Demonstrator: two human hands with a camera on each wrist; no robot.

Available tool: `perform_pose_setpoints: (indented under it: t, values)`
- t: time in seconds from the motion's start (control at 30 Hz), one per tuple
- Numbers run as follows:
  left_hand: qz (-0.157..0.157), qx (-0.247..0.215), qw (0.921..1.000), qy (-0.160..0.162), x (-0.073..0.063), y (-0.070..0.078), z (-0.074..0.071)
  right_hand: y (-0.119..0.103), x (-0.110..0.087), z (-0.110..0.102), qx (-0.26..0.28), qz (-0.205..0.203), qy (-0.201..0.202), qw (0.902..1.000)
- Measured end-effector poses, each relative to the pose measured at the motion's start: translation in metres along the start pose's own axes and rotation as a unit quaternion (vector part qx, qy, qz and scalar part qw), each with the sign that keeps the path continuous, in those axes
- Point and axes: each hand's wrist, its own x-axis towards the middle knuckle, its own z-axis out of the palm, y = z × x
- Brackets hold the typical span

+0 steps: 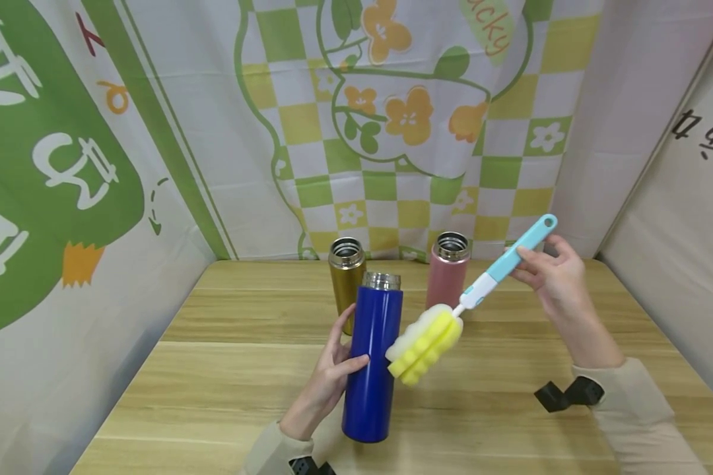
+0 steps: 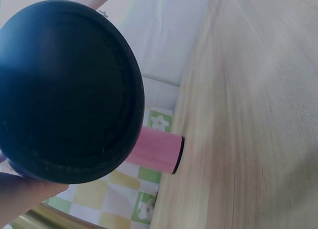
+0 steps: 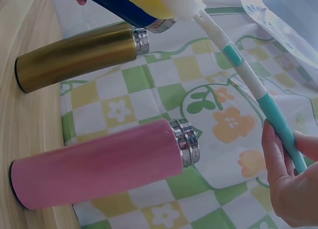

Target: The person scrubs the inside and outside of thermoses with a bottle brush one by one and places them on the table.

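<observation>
My left hand [image 1: 328, 373] grips a lidless blue thermos bottle [image 1: 373, 363] around its middle, thumb across the front. The bottle is lifted and nearly upright; its dark round base [image 2: 69, 92] fills much of the left wrist view. With my right hand [image 1: 555, 280] I pinch the teal handle of a bottle brush [image 1: 505, 264]. The brush slants down to the left, and its yellow and white sponge head [image 1: 426, 344] overlaps the blue bottle's right edge in the head view, below the steel mouth [image 1: 382, 282].
Behind the blue bottle, a gold thermos bottle [image 1: 346, 274] and a pink thermos bottle [image 1: 448, 270] stand lidless on the wooden table [image 1: 232, 369]. A printed curtain [image 1: 356, 185] hangs along the table's back edge, with fabric walls at both sides.
</observation>
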Motion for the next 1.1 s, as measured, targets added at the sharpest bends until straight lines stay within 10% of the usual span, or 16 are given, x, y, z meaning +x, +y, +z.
perform_pose_setpoints:
  t: [0.67, 1.1]
  values:
    - [-0.035, -0.029, 0.9989, -0.003, -0.002, -0.003, -0.004, -0.008, 0.003, -0.003, 0.027, -0.026, 0.072, 0.9967]
    - [-0.037, 0.034, 0.9979, 0.040, -0.001, -0.007, -0.002, -0.011, 0.004, -0.006, 0.056, -0.065, 0.083, 0.9929]
